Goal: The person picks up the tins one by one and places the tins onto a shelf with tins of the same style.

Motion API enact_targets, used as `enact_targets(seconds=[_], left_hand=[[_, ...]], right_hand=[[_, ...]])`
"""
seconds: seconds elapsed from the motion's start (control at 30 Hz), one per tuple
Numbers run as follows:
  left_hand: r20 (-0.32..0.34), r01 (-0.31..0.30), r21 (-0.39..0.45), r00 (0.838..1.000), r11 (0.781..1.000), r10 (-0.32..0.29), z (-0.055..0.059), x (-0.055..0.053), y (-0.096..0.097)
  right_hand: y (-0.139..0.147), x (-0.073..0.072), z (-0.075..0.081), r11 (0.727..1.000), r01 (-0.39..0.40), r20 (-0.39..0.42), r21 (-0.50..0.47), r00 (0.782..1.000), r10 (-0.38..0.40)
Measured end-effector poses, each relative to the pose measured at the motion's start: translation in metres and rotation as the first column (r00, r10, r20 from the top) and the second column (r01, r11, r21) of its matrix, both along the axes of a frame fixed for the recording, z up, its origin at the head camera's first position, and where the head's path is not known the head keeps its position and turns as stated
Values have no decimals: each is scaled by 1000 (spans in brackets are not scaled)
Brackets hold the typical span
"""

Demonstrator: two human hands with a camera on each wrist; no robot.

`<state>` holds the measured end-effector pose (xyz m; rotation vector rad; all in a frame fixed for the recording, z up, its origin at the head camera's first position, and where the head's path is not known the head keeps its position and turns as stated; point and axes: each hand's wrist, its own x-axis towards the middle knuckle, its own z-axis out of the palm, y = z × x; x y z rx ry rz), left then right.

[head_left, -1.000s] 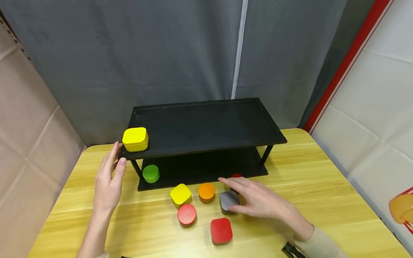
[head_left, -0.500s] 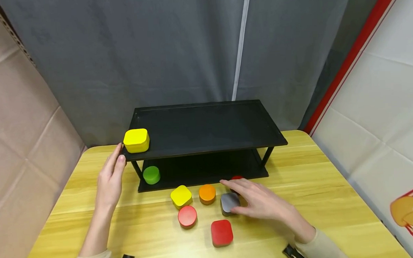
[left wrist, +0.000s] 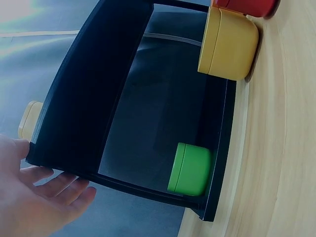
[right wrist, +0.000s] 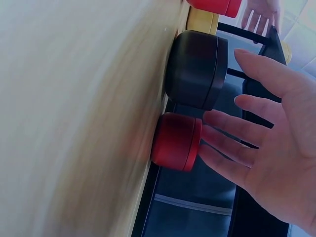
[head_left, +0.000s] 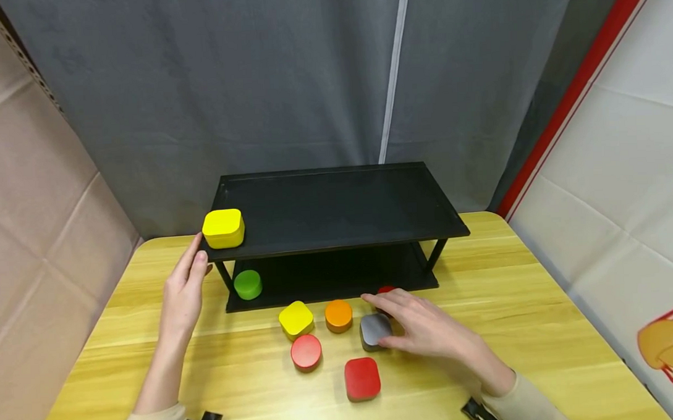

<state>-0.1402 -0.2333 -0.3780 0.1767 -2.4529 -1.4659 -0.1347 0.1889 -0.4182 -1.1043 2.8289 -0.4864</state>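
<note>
A black two-tier shelf (head_left: 325, 210) stands on the wooden table. My left hand (head_left: 182, 299) rests at the left front corner of its upper tier, thumb and fingers spread along the edge. Close by on that tier sits a yellow rounded-square lidded box (head_left: 223, 229); a green round box (head_left: 247, 285) is on the lower tier's left end. My right hand (head_left: 424, 321) hovers around a dark grey rounded-square box (head_left: 373, 331), fingers extended. In the right wrist view its fingertips are right at a red round box (right wrist: 175, 140), mostly hidden by the hand in the head view.
In front of the shelf lie a yellow rounded-square box (head_left: 296, 319), an orange round box (head_left: 338, 315), a light red round box (head_left: 306, 352) and a red rounded-square box (head_left: 362, 379). A grey curtain (head_left: 287, 82) hangs behind; a white panel (head_left: 619, 181) flanks the right.
My left hand has shifted slightly right, in against the shelf corner. The right hand stays almost still beside the grey box. The boxes keep their places.
</note>
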Motion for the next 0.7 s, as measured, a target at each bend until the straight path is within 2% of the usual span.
enact_targets(seconds=[0.33, 0.47, 0.7], left_hand=[[17, 0, -5, 1000, 1000, 0, 0, 0, 0], [14, 8, 23, 1000, 1000, -8, 1, 0, 1], [1, 3, 6, 1000, 1000, -3, 0, 0, 0]], right_hand=[[-3, 3, 0, 999, -27, 7, 17, 1000, 27], [-5, 4, 0, 999, -24, 27, 46, 999, 23], [-7, 7, 1, 995, 4, 77, 103, 997, -11]])
